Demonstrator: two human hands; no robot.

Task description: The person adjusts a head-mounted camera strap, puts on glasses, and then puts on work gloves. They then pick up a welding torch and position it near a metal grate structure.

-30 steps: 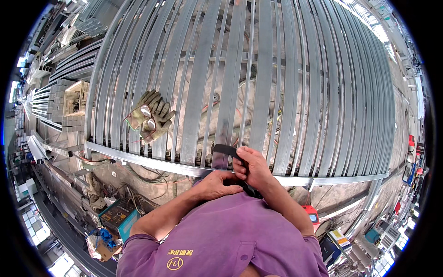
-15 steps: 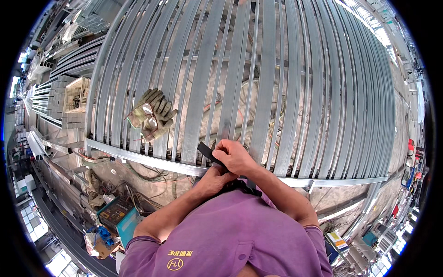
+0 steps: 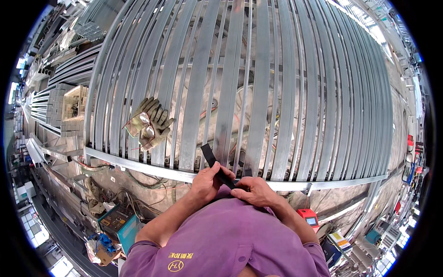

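A flat black belt [image 3: 209,155] runs slantwise in front of my waist, its free end sticking up over the front rail of the rack. My left hand [image 3: 206,183] grips it partway along, thumb pressed on the strap. Lower down, my right hand [image 3: 256,191] closes on the same belt close to the purple shirt [image 3: 221,226]. Where the belt goes below the hands is hidden by them and the shirt. On the steel bars [image 3: 197,101] ahead lie a pair of dirty work gloves [image 3: 154,129], with glasses [image 3: 146,124] resting on top.
The bars form a wide rack with a front rail [image 3: 134,165] just before me. A teal machine [image 3: 122,226] stands at lower left beside tangled cables [image 3: 131,201]. A red device [image 3: 308,218] with a small screen is at lower right. A crate [image 3: 75,104] sits beyond the rack's left side.
My hands have moved apart: the right went down and right, the left came up onto the belt. The belt's free end stands more upright. The red device has come into view.
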